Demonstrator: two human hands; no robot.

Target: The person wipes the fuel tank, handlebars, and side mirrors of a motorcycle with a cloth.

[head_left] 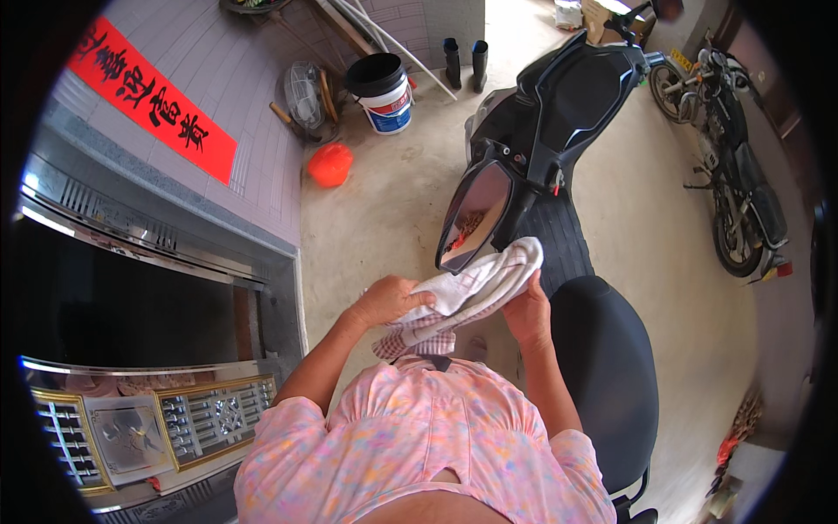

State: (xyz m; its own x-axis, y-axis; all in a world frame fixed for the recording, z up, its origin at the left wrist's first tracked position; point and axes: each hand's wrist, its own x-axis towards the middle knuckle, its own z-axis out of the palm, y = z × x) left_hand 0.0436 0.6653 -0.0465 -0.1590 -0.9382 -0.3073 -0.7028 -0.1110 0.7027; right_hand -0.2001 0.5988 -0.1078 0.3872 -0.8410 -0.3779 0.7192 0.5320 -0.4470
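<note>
A white cloth towel with a pinkish-brown check (468, 288) is stretched and loosely bunched between both hands in front of my body. My left hand (391, 300) grips its left part, the thumb lying on top. At its right end, my right hand (529, 309) holds the folded edge, fingers partly hidden behind the cloth. Just beyond the towel is the scooter's side mirror (476, 216); whether cloth and mirror touch, I cannot tell. The black scooter's front panel (579, 95) lies farther ahead, and its dark seat (603, 380) is beside my right forearm.
A parked motorcycle (736, 157) stands along the right wall. Ahead on the left are a paint bucket (387, 98), a fan (306, 95) and a red plastic bag (330, 165). Black rubber boots (480, 65) stand farther off. A doorway with a metal frame (265, 314) is at left.
</note>
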